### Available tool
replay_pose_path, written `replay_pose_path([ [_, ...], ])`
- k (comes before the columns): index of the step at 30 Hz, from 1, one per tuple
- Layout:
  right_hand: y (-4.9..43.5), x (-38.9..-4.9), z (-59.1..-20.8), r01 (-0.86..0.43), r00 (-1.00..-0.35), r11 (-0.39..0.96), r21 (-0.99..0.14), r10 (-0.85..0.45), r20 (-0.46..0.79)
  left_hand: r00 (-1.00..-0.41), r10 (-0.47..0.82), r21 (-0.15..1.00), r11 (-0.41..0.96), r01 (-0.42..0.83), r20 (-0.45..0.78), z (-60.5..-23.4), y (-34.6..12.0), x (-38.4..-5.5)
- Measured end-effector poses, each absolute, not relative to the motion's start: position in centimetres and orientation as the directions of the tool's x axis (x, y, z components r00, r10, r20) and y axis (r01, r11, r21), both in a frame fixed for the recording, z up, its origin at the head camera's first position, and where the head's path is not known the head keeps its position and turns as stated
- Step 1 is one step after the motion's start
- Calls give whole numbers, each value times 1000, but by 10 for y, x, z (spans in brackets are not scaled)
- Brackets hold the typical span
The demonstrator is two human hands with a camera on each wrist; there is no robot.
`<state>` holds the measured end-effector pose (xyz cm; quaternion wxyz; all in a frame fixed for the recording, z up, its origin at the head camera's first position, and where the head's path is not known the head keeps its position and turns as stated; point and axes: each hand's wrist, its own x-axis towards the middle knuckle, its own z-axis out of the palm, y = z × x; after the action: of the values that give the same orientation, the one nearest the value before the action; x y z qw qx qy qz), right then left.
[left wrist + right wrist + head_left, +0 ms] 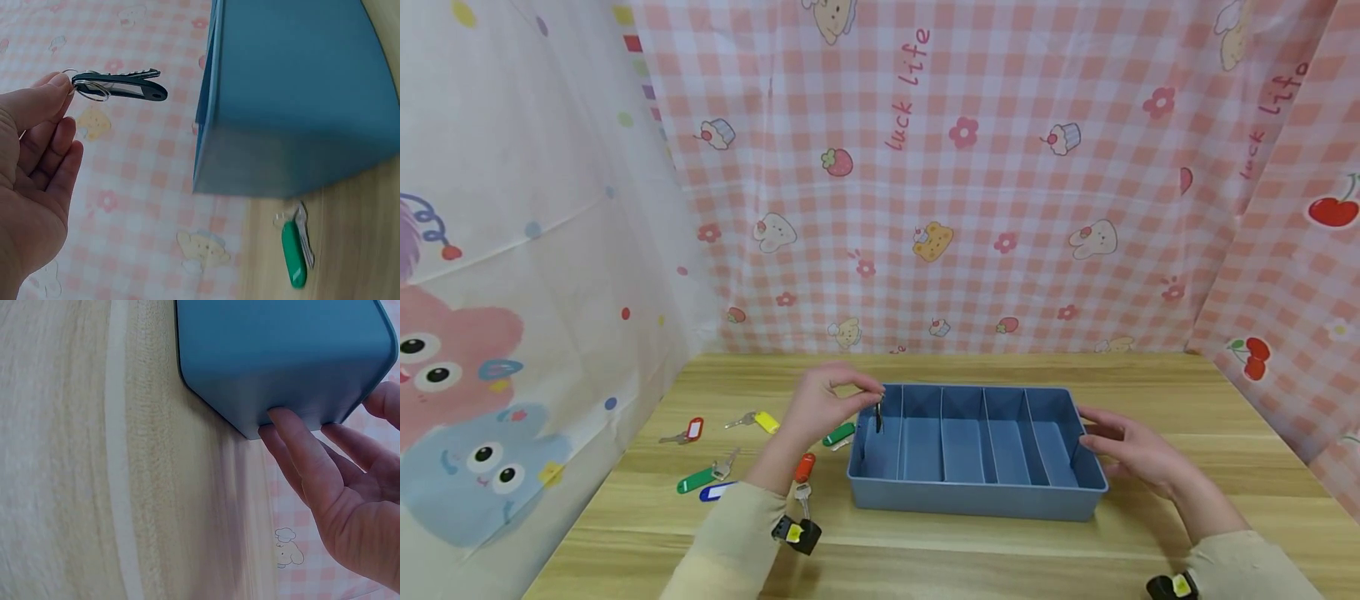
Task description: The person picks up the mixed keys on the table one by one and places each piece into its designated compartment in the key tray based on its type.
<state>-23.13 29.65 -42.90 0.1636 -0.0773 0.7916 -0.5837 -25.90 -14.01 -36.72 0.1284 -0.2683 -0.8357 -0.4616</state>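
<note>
**Black-tagged key [150, 89] hangs over the left end of a blue tray [977, 500]**

A wood-grain tabletop [970, 554] meets a pink checked curtain [970, 192] at its far edge, and a pale sheet [550, 133] with cartoon figures drapes the left side. The tray's rim frames five compartments. Wood runs along its near side and in a narrower strip on its far side, with a wider stretch to the right.

To the left, the room is more broken up: keys with red, yellow, green, blue and orange tags [766, 422] lie scattered (one green-tagged key sits just beside the tray's left wall).

The left hand [827, 408] pinches the black-tagged key's ring between thumb and finger, above the leftmost compartment. The right hand [1138, 450] holds the tray's right end, fingers spread against the outer wall, thumb at the rim.
</note>
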Motion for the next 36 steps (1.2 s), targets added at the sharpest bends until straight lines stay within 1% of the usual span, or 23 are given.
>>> replay_pose_path([
  [7, 297, -231, -429, 70, -935, 296, -953, -312, -166, -795, 381, 688, 405, 602, 472, -367, -119, -263],
  [17, 297, -231, -429, 72, -938, 322, -944, -299, -173, -792, 414, 723, 353, 594, 449, -372, -91, -268],
  [24, 296, -230, -430, 47, -937, 294, -955, -317, -144, -777, 444, 724, 331, 605, 446, -372, -73, -267],
  [29, 295, -229, -430, 51, -939, 283, -958, -313, -143, -785, 460, 757, 304, 578, 415, -372, -60, -267],
  [36, 296, -229, -430, 54, -944, 298, -953, -295, -146, -800, 468, 777, 311, 548, 376, -375, -41, -268],
])
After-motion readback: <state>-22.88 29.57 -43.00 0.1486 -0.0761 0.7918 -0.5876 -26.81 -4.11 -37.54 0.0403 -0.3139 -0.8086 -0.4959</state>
